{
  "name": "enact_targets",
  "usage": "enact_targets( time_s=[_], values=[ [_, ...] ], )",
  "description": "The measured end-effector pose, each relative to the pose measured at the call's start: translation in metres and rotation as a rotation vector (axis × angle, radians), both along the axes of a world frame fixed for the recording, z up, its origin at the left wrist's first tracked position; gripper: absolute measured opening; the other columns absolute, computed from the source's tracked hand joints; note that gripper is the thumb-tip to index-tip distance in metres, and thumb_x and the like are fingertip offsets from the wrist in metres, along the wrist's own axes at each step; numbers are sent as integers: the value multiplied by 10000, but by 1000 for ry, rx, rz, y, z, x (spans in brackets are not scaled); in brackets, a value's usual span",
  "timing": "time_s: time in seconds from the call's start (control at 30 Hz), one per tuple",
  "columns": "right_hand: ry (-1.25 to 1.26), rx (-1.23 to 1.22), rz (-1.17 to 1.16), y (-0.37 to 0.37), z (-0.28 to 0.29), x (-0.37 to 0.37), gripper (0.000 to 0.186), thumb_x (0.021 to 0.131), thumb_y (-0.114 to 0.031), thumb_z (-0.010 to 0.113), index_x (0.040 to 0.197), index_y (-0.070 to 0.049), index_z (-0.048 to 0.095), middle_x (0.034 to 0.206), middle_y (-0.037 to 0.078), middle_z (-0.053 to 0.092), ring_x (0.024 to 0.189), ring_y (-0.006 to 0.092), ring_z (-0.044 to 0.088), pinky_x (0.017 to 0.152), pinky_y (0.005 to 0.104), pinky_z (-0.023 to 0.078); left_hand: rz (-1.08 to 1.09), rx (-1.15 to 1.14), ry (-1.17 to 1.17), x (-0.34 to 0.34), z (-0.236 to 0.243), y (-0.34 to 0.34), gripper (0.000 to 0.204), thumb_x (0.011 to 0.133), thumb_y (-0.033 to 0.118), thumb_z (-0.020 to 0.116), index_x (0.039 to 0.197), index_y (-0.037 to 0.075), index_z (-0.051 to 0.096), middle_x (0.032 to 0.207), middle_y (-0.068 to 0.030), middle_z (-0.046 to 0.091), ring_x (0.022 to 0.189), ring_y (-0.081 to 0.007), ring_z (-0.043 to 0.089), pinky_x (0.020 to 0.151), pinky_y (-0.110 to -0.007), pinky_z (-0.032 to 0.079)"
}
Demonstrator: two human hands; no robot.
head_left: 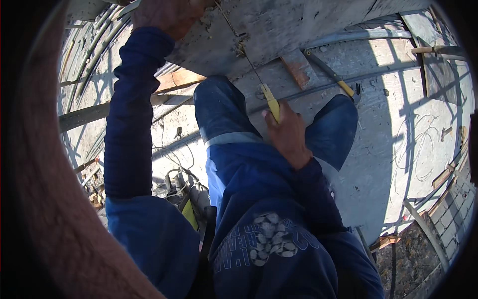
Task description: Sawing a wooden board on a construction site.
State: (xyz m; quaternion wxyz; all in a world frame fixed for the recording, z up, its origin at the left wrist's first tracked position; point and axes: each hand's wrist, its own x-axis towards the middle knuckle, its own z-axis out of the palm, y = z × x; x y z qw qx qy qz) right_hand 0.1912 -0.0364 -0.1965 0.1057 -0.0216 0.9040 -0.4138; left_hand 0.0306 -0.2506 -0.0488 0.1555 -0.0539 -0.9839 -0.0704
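Note:
My right hand (290, 133) is closed around a yellow-handled tool (272, 103), held between my knees. From the tool's tip a thin dark strand, like wire (253, 67), runs up to a small dark lump (242, 40) on the face of a large grey board (289, 32). I cannot tell whether the strand is part of the tool. My left hand (167, 15) is at the top edge of the view, against the board's left part; its fingers are cut off or blurred. Right of the board's lower edge lies a hammer (331, 74) with a black and yellow handle.
A short wood block (296, 71) lies below the board. Loose wire (418, 144) coils on the pale panel floor (371, 134) at right. Bars (92, 55) lie at far left. Cables and a dark tool bag (191, 194) sit by my left side.

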Motion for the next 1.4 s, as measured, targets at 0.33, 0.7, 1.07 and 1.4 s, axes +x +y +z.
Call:
enact_targets(
  time_s=[0.33,0.7,1.07,1.4],
  values=[
    [7,12,-75,1,-30,25,179,831,-147,627,937,-19,561,683,213,606,645,420,607,579,486,461,-126,15,91,10,13,16,514,837,381,577,1197,15,536,1085,-206,619,1035,-353,583,883,-424,458],
    [-57,-41,-1,8,16,11,303,852,-276,627,987,-17,545,719,207,614,692,434,600,608,477,458,-41,-1,25,12,17,10,521,831,449,562,1158,44,568,1035,-203,638,977,-363,608,825,-430,479],
    [-5,-139,112,36,-31,8,485,859,-210,622,1271,-35,432,853,230,624,791,426,618,657,441,484,-182,27,-151,-9,23,-9,550,813,449,620,1160,33,525,1065,-185,628,998,-330,605,837,-401,467],
    [-83,-195,-21,2,23,6,443,853,-162,623,1245,-16,479,941,253,626,809,430,623,675,433,496,-308,653,-671,-40,24,-23,619,742,319,720,1190,-28,472,1016,-84,571,899,-142,560,769,-272,473]
  ],
)
